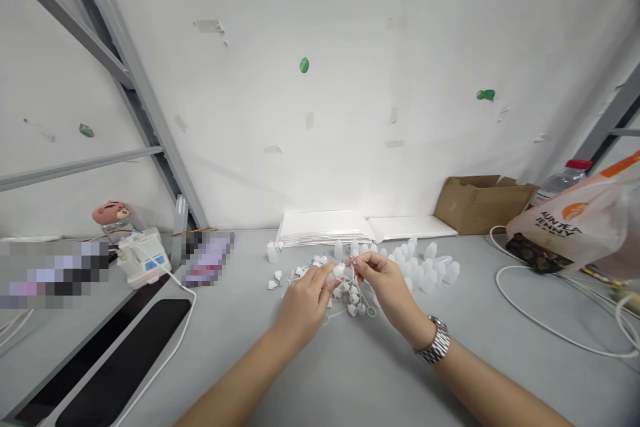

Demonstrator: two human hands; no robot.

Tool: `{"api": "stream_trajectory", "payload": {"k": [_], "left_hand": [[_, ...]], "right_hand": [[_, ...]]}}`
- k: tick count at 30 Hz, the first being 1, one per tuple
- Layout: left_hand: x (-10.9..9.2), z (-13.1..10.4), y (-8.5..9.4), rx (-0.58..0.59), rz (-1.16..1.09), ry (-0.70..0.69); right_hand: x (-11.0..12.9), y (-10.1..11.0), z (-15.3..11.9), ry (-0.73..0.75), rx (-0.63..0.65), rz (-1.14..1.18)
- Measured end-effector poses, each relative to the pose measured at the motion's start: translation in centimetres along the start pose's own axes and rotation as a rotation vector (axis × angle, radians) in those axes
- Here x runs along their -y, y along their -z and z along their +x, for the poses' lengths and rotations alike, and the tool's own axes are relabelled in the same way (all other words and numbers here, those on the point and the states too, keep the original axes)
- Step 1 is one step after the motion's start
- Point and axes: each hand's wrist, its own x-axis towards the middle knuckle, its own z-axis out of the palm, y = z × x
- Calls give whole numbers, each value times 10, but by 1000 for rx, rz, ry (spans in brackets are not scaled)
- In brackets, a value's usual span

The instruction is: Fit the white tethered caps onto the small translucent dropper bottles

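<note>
My left hand is closed around a small translucent white bottle, whose top points toward the right hand. Beside that top, my right hand pinches with thumb and forefinger; what lies between the fingertips is too small to make out. Under and between both hands spreads a pile of small white caps, some with thin loops or cords. Several matching translucent bottles stand or lie to the right of the right hand. A single bottle stands upright at the back left.
White flat sheets are stacked along the wall, beside an open cardboard box. At right are a plastic bag, a red-capped bottle and a looping white cable. A power adapter and a black panel lie left.
</note>
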Motion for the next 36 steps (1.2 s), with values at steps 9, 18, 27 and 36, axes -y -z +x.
{"api": "stream_trajectory", "payload": {"k": [9, 18, 27, 36], "left_hand": [[0, 0, -1, 16, 27, 6], [2, -2, 0, 24, 20, 1], [-4, -4, -5, -1, 33, -31], [-6, -3, 2, -73, 36, 1]], "right_hand": [[-3, 2, 2, 36, -10, -66], [-6, 5, 3, 123, 2, -198], [4, 3, -3, 158, 0, -246], [4, 5, 2, -22, 40, 142]]}}
